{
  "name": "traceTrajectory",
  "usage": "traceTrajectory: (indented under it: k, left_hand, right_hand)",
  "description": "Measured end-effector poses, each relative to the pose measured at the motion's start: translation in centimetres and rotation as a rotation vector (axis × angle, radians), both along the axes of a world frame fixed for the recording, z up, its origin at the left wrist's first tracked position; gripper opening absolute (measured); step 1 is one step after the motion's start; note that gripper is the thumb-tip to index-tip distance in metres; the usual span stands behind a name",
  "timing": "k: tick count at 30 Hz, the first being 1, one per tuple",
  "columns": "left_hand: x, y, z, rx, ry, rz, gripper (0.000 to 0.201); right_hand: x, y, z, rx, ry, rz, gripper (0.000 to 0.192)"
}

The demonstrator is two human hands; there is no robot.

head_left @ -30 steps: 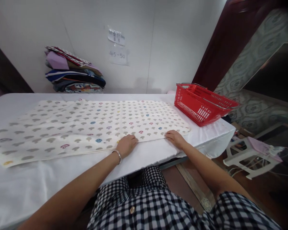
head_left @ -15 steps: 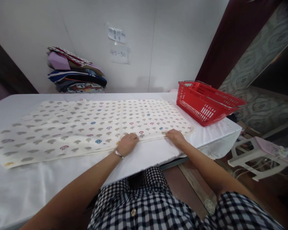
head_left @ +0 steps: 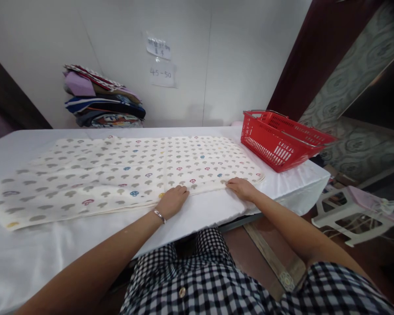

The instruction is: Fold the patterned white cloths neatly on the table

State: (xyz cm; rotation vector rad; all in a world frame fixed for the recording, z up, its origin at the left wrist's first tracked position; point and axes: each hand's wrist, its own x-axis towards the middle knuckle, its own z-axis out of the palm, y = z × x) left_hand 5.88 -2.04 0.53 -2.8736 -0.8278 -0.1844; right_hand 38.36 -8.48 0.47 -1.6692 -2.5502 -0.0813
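Note:
A cream cloth (head_left: 118,175), folded in layers and printed with grey, red and blue mushrooms, lies spread along the table. My left hand (head_left: 173,200) is at the middle of its near edge, fingers curled over the fabric and a bracelet on the wrist. Farther right, my right hand (head_left: 241,189) pinches the same near edge close to the right corner. Both sets of fingertips are partly hidden against the cloth.
A red plastic basket (head_left: 282,144) stands on the table's right end. Against the wall at the back left is a stack of folded textiles (head_left: 105,98). The white-covered table (head_left: 197,214) has its near edge just before my body; a stool (head_left: 357,210) stands right of it.
My left hand has shifted very slightly down and left along the near edge. My right hand and the cloth look almost the same.

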Motion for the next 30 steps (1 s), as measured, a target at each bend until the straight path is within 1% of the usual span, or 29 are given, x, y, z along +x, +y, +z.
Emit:
traceTrajectory:
  k: [3,6,7,9,10,11,13,15,18,20,22,25,28,30]
  left_hand:
    - [0.5,0.0,0.1,0.004,0.045,0.031,0.022]
    - [1.2,0.7,0.9,0.004,0.049,0.063,0.023]
    - [1.4,1.0,1.4,0.013,0.033,0.084,0.023]
    - [1.5,1.5,2.4,0.065,-0.037,0.147,0.023]
    - [1.5,1.6,2.8,0.098,-0.075,0.168,0.023]
    - [1.4,1.6,2.9,0.119,-0.100,0.170,0.023]
    - [1.2,1.2,2.6,0.101,-0.091,0.134,0.022]
    - [0.9,0.6,1.6,0.049,-0.067,0.108,0.020]
    - [0.5,0.0,0.0,0.026,-0.108,0.130,0.018]
    - [0.3,-0.2,-0.7,0.008,-0.128,0.126,0.019]
    - [0.1,-0.2,-1.0,-0.025,-0.142,0.111,0.019]
    - [-0.1,-0.2,-1.3,-0.063,-0.192,0.087,0.021]
    - [-0.1,-0.3,-1.3,-0.103,-0.243,0.088,0.024]
    - [-0.1,-0.3,-1.2,-0.141,-0.263,0.098,0.025]
  right_hand:
    - [0.0,0.4,-0.2,0.044,-0.106,-0.023,0.030]
    - [0.1,1.3,0.4,0.082,-0.179,-0.032,0.028]
    - [0.2,1.6,0.8,0.112,-0.178,-0.046,0.028]
    - [0.6,2.1,1.8,0.224,-0.140,-0.115,0.030]
    - [0.8,2.2,2.2,0.278,-0.117,-0.152,0.030]
    - [1.0,2.2,2.4,0.298,-0.102,-0.168,0.030]
    - [1.4,1.7,2.2,0.237,-0.100,-0.124,0.029]
    - [1.7,0.9,1.4,0.160,-0.102,-0.083,0.029]
    - [2.1,-0.2,0.0,0.146,-0.061,-0.122,0.031]
    - [2.4,-0.8,-0.5,0.101,-0.028,-0.112,0.033]
    - [2.7,-1.0,-0.4,0.048,0.015,-0.091,0.034]
    - [2.5,-0.9,0.2,-0.013,0.138,-0.105,0.033]
    - [0.9,0.3,0.7,-0.062,0.325,-0.088,0.030]
    - [-0.6,1.7,0.6,-0.121,0.376,-0.045,0.035]
